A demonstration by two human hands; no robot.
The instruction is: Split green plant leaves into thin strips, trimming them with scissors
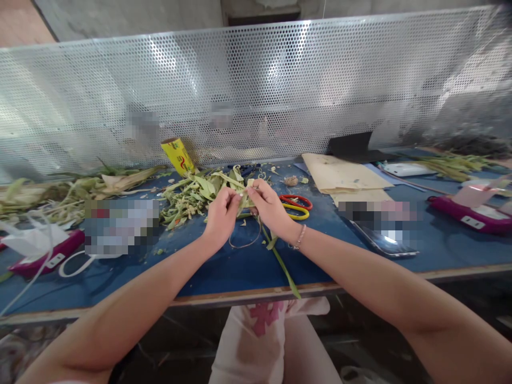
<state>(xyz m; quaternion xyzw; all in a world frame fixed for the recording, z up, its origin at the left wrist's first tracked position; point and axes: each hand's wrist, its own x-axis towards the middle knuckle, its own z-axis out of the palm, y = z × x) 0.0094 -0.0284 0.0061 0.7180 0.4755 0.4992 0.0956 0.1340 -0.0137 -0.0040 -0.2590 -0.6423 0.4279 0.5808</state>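
Your left hand [222, 214] and right hand [269, 207], fingers curled nearly closed, together pinch 1 pale-green leaf piece [247, 199] at the right edge of the leaf-trimmings heap [186, 200], with 1 yellow printed tube [178, 156] behind that heap and red-and-yellow scissor handles [296, 206] to its right.

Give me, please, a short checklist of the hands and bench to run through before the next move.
1. Left hand and right hand together at the pale-green piece: ok.
2. Whole piece visible: not ok, fingers partly cover it.
3. Firmness of hold: cannot tell.
4. Space beside right hand free: not ok, red handle and yellow handle lie close by.
5. Phone away from both hands: ok.
6. Yellow tube upright: not ok, tilted.
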